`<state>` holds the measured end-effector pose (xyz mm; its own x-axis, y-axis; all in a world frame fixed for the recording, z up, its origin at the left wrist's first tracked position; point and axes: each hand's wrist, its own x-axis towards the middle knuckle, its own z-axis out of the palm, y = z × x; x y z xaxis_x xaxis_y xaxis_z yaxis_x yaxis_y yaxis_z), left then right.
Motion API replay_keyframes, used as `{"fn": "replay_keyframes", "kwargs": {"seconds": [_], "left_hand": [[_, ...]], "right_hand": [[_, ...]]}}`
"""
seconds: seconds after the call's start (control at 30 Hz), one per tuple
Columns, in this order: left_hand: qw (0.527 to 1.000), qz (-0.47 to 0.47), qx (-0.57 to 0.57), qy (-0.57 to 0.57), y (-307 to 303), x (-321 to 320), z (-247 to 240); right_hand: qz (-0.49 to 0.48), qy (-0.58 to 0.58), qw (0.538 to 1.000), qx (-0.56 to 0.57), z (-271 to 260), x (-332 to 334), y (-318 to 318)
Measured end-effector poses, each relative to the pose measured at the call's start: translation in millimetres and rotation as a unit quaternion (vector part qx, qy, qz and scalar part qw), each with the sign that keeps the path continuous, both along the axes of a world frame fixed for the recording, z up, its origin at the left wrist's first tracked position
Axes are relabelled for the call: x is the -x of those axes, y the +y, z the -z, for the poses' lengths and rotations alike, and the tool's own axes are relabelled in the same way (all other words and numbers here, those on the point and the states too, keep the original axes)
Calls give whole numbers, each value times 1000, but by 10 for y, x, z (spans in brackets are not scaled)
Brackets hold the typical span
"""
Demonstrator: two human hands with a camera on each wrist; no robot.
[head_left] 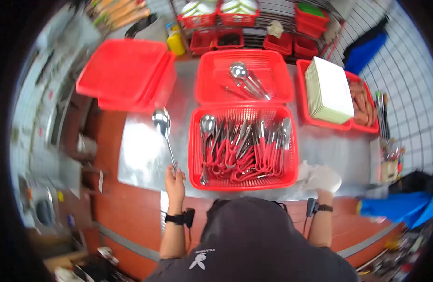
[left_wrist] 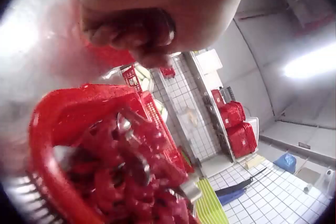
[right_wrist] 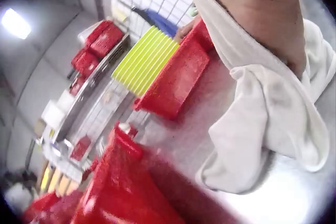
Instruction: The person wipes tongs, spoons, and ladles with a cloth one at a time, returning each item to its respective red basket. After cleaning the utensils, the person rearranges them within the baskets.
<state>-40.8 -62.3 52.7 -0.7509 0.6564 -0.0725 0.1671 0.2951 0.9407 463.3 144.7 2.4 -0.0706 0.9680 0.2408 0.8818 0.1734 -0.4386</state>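
My left hand (head_left: 175,182) grips the thin handle end of a shiny metal ladle (head_left: 162,123), its bowl pointing away over the table's left part. In the left wrist view the fingers (left_wrist: 123,32) are curled, and the ladle is mostly hidden. A white cloth (head_left: 322,177) drapes over my right hand (right_wrist: 262,19) at the table's front, right of the near red basket (head_left: 242,187); it hides the fingers, so I cannot tell how they lie. That basket holds another ladle (head_left: 207,126) and many red-handled metal tongs (head_left: 261,141).
Behind it a second red basket (head_left: 212,84) contains several metal ladles. Stacked red baskets (head_left: 125,70) stand at the left. At the right, pale stacked trays (head_left: 331,89) sit in a red bin beside brownish items (head_left: 362,103). A shelf with red baskets (head_left: 240,19) lies beyond the metal table (head_left: 141,145).
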Motion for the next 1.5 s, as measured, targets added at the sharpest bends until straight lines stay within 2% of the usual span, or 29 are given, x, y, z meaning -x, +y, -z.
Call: {"fn": "replay_keyframes", "kwargs": {"seconds": [0.1, 0.13, 0.23, 0.3, 0.33, 0.37, 0.4, 0.43, 0.47, 0.5, 0.57, 0.7, 0.77, 0.83, 0.87, 0.9, 0.93, 0.97, 1.03, 1.1, 1.13, 1.17, 1.2, 1.23, 1.3, 1.33, 1.37, 1.43, 1.5], "left_hand": [[997, -5, -66, -27, -127, -163, -137], [998, 8, -55, -32, -152, -197, -188], [993, 57, -83, -69, -104, -403, -383], [983, 124, -100, -93, -68, -513, -381], [981, 178, -71, -38, -37, -557, -620], [971, 222, -85, -12, -9, -603, -640], [960, 270, -73, -8, 24, -651, -790], [938, 346, -29, -9, 71, -659, -983], [906, 422, 10, -17, 129, -687, -1062], [878, 469, 66, 72, 174, -749, -1184], [844, 516, 88, 113, 240, -852, -1159], [821, 530, 73, 200, 251, -937, -1062], [823, 485, -124, 268, 279, -1010, -836], [801, 519, -83, 286, 331, -991, -1017], [793, 553, 48, 254, 326, -971, -1223], [792, 554, 20, 256, 343, -949, -1108], [783, 565, 40, 258, 345, -913, -1133], [774, 575, 60, 260, 343, -881, -1159], [773, 578, 58, 255, 294, -817, -1161], [771, 580, 52, 257, 240, -802, -1171], [785, 592, 42, 178, 197, -831, -1187], [792, 601, 29, 103, 185, -851, -1209], [770, 622, 25, 139, 189, -903, -1204], [778, 618, 40, 108, 193, -955, -1235], [777, 617, 34, 121, 203, -1011, -1200], [777, 616, 31, 128, 210, -1027, -1173], [778, 605, 30, 167, 204, -1041, -1140], [775, 597, 26, 206, 220, -1051, -1125], [795, 577, 22, 186, 247, -1072, -1120]], "right_hand": [[-80, 16, 995, -66, -785, 468, -175], [-97, 3, 990, -97, -994, 599, -185], [-125, -103, 960, -227, -1465, 884, -68], [-126, -274, 885, -354, -1604, 993, 33], [-121, -360, 816, -436, -1663, 1118, -8], [-153, -290, 865, -379, -1764, 1280, -145], [-198, -173, 916, -304, -1809, 1501, -298], [-236, -59, 940, -239, -1799, 1685, -414], [-259, 8, 947, -188, -1702, 1817, -449], [-262, 43, 953, -148, -1569, 1934, -490], [-235, 83, 964, -96, -1327, 2114, -516], [-193, 127, 971, -64, -1179, 2248, -489], [-224, 195, 954, -43, -1262, 2243, -449], [-259, 258, 931, -21, -1407, 2223, -376], [-278, 289, 916, -8, -1488, 2220, -331], [-297, 320, 900, 6, -1566, 2220, -295], [-296, 141, 941, -83, -1701, 2158, -231], [-284, -43, 943, -169, -1843, 2085, -173], [-254, 203, 930, -170, -1983, 2070, -155], [-241, 314, 912, -109, -1969, 1996, -212], [-236, 392, 887, -58, -1897, 1955, -241], [-232, 507, 830, 25, -1801, 1929, -300], [-214, 627, 741, 110, -1707, 1904, -367], [-186, 724, 637, 189, -1641, 1889, -416], [-157, 834, 418, 325, -1570, 1914, -492], [-226, 846, 288, 389, -1684, 2029, -548], [-319, 772, 226, 501, -1603, 2057, -379], [-117, 802, 486, 327, -1796, 2335, -696], [-247, 750, 517, 330, -1683, 2359, -711]]}}
